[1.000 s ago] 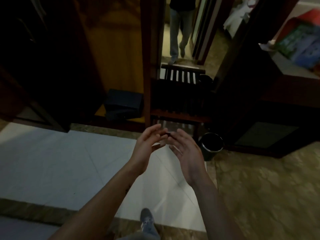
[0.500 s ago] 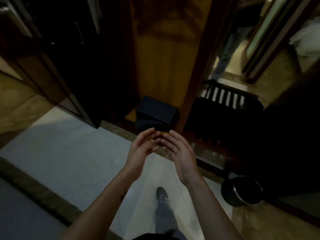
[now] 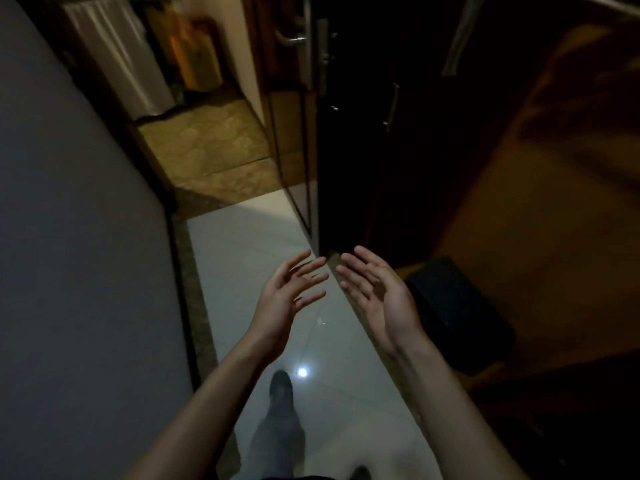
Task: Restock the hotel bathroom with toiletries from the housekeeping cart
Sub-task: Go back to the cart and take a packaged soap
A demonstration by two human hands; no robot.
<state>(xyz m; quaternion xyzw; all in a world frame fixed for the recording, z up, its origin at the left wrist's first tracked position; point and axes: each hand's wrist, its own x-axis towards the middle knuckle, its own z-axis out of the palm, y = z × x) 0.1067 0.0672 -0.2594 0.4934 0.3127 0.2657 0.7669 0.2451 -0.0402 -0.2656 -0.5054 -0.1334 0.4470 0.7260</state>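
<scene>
Here | left hand [image 3: 287, 301] and right hand [image 3: 379, 301] spread, empty, apart; pale floor [image 3: 242, 244] runs between wall [image 3: 69, 237] and door [image 3: 360, 161]

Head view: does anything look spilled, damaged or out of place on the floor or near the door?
Nothing stands out. The white floor shows no spill, only a light's reflection. The door looks undamaged. The left hand and the right hand are open and empty.

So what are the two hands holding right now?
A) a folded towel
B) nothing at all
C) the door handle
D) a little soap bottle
B: the left hand and the right hand are both held out over the floor with fingers spread, and nothing is in either one.
</scene>
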